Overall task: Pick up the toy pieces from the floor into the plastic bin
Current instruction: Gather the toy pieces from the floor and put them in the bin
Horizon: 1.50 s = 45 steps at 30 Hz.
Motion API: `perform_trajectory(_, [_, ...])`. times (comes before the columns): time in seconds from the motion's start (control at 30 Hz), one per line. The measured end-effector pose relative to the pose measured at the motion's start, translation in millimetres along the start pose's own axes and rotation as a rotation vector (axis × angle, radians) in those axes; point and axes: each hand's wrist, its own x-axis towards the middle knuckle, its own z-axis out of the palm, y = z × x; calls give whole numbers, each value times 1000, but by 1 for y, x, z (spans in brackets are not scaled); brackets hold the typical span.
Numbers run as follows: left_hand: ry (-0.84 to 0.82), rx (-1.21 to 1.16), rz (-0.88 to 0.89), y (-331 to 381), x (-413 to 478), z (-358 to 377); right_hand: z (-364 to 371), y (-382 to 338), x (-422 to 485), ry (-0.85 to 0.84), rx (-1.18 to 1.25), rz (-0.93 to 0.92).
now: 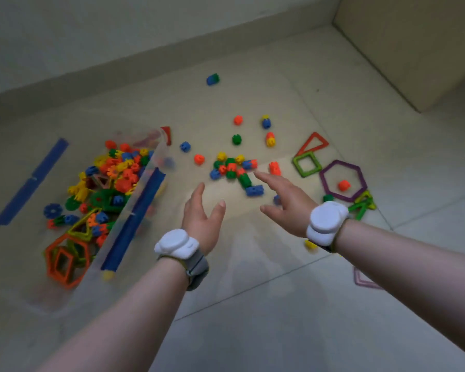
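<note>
A clear plastic bin [145, 167] with blue rim strips stands at the left, holding several coloured toy pieces. A cluster of small coloured blocks [232, 167] lies on the floor just beyond my hands. My left hand [203, 213] is open, fingers apart, holding nothing, right of the bin. My right hand [285, 200] is open too, its fingertips close to the cluster and a blue block [255, 190]. Frame shapes lie to the right: a purple hexagon [342, 181], a green square [306, 164] and a red triangle [313, 145].
Loose blocks are scattered farther off, with a blue-green one [212, 79] nearest the wall. A beige cabinet [414, 49] stands at the back right. A yellow block [310, 244] and a pink frame [363, 280] lie partly hidden by my right forearm.
</note>
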Motion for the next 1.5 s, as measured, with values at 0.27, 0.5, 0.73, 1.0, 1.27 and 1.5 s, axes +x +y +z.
perform_trajectory(0.27, [-570, 468, 133, -6, -45, 110, -14, 141, -109, 90, -191, 420])
perform_trajectory(0.5, [-641, 730, 280, 14, -45, 183, -23, 204, -173, 23, -326, 742])
perform_trajectory(0.73, [-734, 964, 325, 26, -28, 211, -11, 213, -158, 10, -281, 649])
perform_trajectory(1.0, [-515, 799, 225, 34, -6, 207, 9, 203, -121, -6, -209, 516])
perform_trajectory(1.27, [-391, 870, 398, 69, 25, 237, -20, 211, -102, 141, -36, 578])
perform_trajectory(1.5, [-492, 919, 368, 78, 44, 270, -35, 224, -67, 327, 58, 593])
